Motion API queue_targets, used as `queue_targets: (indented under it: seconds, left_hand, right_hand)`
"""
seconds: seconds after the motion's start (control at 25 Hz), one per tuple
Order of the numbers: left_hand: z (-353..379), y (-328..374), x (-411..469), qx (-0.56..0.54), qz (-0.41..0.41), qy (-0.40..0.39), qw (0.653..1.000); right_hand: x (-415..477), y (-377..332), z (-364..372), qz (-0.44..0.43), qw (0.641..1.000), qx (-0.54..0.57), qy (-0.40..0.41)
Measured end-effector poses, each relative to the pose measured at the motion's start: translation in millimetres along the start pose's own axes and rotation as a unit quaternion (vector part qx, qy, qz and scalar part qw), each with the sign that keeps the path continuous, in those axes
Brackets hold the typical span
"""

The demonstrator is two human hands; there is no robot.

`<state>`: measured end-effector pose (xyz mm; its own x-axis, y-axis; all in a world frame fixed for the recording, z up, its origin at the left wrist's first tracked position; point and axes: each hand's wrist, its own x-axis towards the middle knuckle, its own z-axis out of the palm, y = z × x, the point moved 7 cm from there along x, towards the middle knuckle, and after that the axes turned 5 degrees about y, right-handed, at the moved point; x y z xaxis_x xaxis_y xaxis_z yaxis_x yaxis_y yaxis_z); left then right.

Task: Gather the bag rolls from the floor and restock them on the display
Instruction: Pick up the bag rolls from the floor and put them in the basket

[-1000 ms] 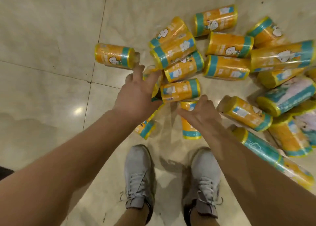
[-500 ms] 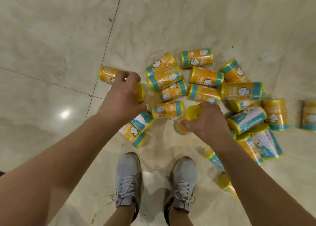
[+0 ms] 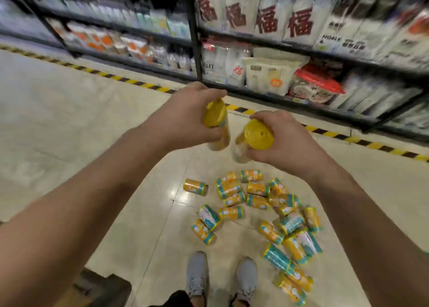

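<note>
In the middle of the frame the left hand [image 3: 185,118] grips a yellow bag roll [image 3: 216,117], its fingers [image 3: 210,92] curled over the top and the thumb closed round the underside. Just to its right, the right hand [image 3: 287,141] grips a second bag roll [image 3: 257,134], whose round yellow end faces the camera, with the fingers [image 3: 267,117] wrapped round its far side. The two rolls are near each other, but blur hides whether they touch.

Black shelving [image 3: 194,39] fills the top of the frame. At upper right it holds tall white packs [image 3: 267,16] printed with a large red character. The tier below holds white packets [image 3: 267,74] and a red-topped packet [image 3: 318,83]. The shelves at upper left hold rows of goods too blurred to name.

The rest of the bag rolls [image 3: 255,202] lie scattered on the pale glossy tiled floor [image 3: 69,120] at lower centre and lower right. They are yellow with teal bands, many touching or overlapping, and one lone roll [image 3: 195,187] sits apart on the left. A yellow-and-black striped line [image 3: 130,80] runs along the floor in front of the shelving. Two grey shoes [image 3: 197,276] stand at the bottom edge, and a dark blurred object [image 3: 104,288] sits at lower left.
</note>
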<state>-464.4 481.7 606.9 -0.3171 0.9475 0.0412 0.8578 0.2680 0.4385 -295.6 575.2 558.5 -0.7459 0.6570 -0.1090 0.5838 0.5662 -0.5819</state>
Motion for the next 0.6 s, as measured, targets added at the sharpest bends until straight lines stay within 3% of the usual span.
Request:
queue_targets:
  seconds: [0.12, 0.24, 0.4, 0.6]
  left_hand:
    - [-134.0, 58.7, -22.2, 0.013, 0.029, 0.049, 0.998]
    - [-221.4, 87.6, -56.1, -0.025, 0.047, 0.145, 0.988]
    - [-268.7, 98.5, -107.5, -0.063, 0.042, 0.231, 0.970]
    - [-285.0, 100.5, -179.2, -0.009, -0.037, 0.286, 0.957]
  right_hand:
    - [-26.8, -98.9, -111.0, -0.055, 0.997, -0.039, 0.022]
    - [-49.8, -165.7, -180.8, -0.088, 0.992, 0.004, 0.088]
    - [-77.2, -211.0, -206.2, -0.138, 0.980, 0.076, 0.124]
    - [-89.8, -260.4, -204.6, -0.250, 0.962, 0.085, 0.069]
